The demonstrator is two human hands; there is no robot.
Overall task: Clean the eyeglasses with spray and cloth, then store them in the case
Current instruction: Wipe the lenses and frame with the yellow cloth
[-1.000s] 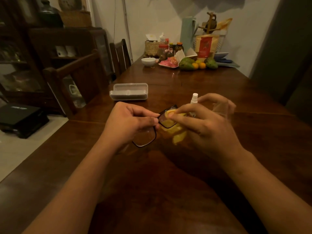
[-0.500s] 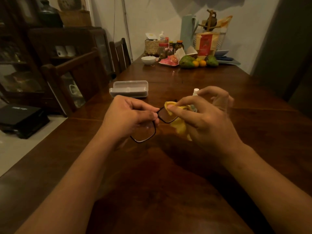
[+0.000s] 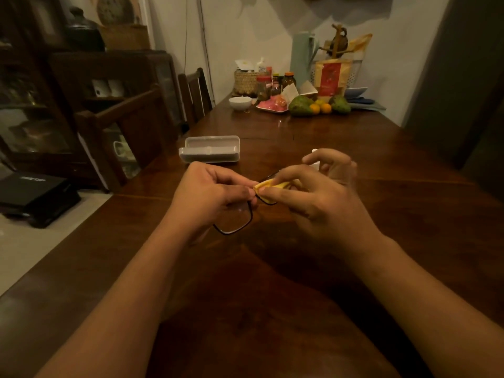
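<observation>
Black-framed eyeglasses (image 3: 236,219) hang just above the dark wooden table (image 3: 272,309). My left hand (image 3: 210,197) grips them near the bridge. The near lens shows below my fingers. My right hand (image 3: 321,197) pinches a yellow cloth (image 3: 268,184) around the far lens, which is mostly covered. A small white spray bottle (image 3: 315,159) stands behind my right hand, nearly hidden by it. The grey glasses case (image 3: 209,152) lies on the table beyond my left hand, apart from the glasses.
At the table's far end sit a basket (image 3: 245,82), jars, a white bowl (image 3: 240,102), a pink plate and fruit (image 3: 301,106). Wooden chairs (image 3: 128,126) line the left side, with a dark cabinet behind them. A black box (image 3: 32,192) lies on the floor at left.
My right hand has slid the yellow cloth leftward along the far lens towards the bridge. The cloth is now bunched tighter. The left hand keeps its hold.
</observation>
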